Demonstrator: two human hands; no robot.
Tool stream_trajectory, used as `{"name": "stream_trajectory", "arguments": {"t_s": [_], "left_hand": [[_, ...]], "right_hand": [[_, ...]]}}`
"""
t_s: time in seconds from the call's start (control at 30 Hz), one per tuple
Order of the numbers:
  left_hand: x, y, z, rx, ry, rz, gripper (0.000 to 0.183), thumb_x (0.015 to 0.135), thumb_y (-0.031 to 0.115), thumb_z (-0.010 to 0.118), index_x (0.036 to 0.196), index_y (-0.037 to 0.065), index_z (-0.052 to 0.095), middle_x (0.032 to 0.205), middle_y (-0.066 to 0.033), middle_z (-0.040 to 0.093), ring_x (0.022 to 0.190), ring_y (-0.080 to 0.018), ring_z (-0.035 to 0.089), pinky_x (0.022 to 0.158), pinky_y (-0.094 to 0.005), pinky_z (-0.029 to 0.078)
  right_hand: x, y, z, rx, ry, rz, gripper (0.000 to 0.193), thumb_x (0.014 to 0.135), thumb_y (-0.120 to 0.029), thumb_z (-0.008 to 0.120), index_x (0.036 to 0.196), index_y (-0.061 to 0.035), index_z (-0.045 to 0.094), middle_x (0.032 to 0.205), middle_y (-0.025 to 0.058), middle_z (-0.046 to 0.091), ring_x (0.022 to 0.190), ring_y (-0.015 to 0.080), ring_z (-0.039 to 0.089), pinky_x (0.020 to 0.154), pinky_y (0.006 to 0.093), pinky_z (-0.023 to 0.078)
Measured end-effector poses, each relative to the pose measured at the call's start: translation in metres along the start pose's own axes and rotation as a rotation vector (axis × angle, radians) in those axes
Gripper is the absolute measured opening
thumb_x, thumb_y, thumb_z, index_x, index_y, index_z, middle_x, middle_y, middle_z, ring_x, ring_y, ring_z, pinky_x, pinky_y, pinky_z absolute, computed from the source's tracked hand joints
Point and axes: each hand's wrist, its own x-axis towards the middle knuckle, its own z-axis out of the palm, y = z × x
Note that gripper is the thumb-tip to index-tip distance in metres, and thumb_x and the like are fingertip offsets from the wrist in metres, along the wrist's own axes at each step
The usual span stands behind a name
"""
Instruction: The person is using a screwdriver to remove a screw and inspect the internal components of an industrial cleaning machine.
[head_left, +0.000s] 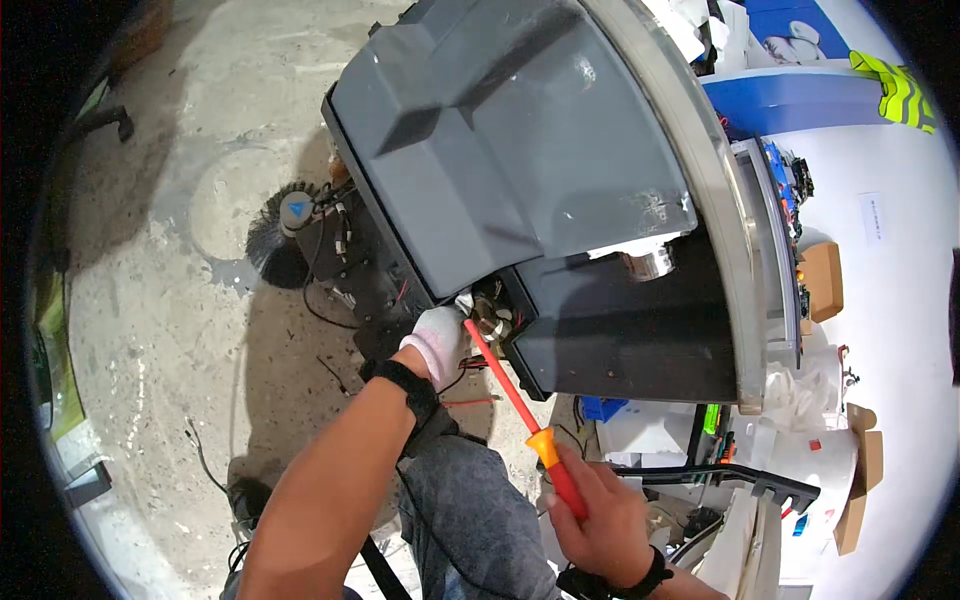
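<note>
The right hand (600,515) is grasping the red handle of a long screwdriver (520,405), its grip clenched around it below the yellow collar. The screwdriver's red shaft is slanting up and to the left, and its tip is reaching into an opening at the lower edge of the big grey machine (510,140), where a small metal part (490,318) is sitting. The left hand (437,342), wearing a white glove, is pressing against that same opening, just beside the screwdriver's tip; its fingers are curled there, but whether they are gripping anything I cannot tell. To the left of the machine, a round black brush (272,238) is lying on the concrete floor (150,330). Below the machine, the person's knee in grey trousers (470,510) is showing between both forearms.
</note>
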Motion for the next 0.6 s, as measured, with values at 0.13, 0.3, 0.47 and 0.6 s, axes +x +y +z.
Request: {"name": "stream_trajectory", "arguments": {"t_s": [0.13, 0.3, 0.47, 0.6], "left_hand": [[0.016, -0.005, -0.019, 0.171, 0.001, 0.202, 0.024, 0.093, 0.020, 0.036, 0.101, 0.007, 0.055, 0.095, -0.0090, 0.062, 0.082, -0.0224, 0.061, 0.067, -0.0354, 0.052], [-0.015, 0.015, 0.033, 0.058, -0.027, 0.093, 0.018, 0.094, 0.020, 0.042, 0.098, 0.010, 0.056, 0.088, -0.0047, 0.064, 0.077, -0.0170, 0.061, 0.066, -0.0326, 0.051], [-0.011, 0.022, 0.038, 0.230, 0.177, 0.169, 0.022, 0.092, 0.024, 0.047, 0.096, 0.006, 0.059, 0.088, -0.0070, 0.064, 0.068, -0.0175, 0.061, 0.058, -0.0305, 0.049], [-0.014, 0.033, 0.058, 0.594, 0.273, 0.119, 0.041, 0.089, 0.036, 0.048, 0.102, -0.002, 0.058, 0.089, -0.0108, 0.060, 0.071, -0.0173, 0.059, 0.056, -0.0317, 0.049]], "right_hand": [[-0.003, 0.013, 0.014, 0.111, -0.031, -0.011, 0.051, 0.075, -0.015, 0.063, 0.122, -0.0016, 0.048, 0.089, 0.0196, 0.059, 0.077, 0.0346, 0.060, 0.066, 0.0379, 0.048], [-0.023, 0.057, 0.004, 0.268, -0.083, 0.129, 0.047, 0.078, -0.017, 0.062, 0.122, -0.0034, 0.049, 0.093, 0.0193, 0.061, 0.082, 0.0343, 0.061, 0.075, 0.0369, 0.049], [-0.047, 0.091, 0.018, 0.367, -0.063, 0.182, 0.049, 0.075, -0.013, 0.062, 0.119, 0.0034, 0.050, 0.087, 0.0147, 0.065, 0.078, 0.0214, 0.064, 0.073, 0.0298, 0.048], [-0.055, 0.112, 0.022, 0.265, -0.052, 0.111, 0.048, 0.074, -0.010, 0.060, 0.119, 0.0038, 0.050, 0.084, 0.0128, 0.066, 0.068, 0.0168, 0.062, 0.066, 0.0271, 0.048]]}}
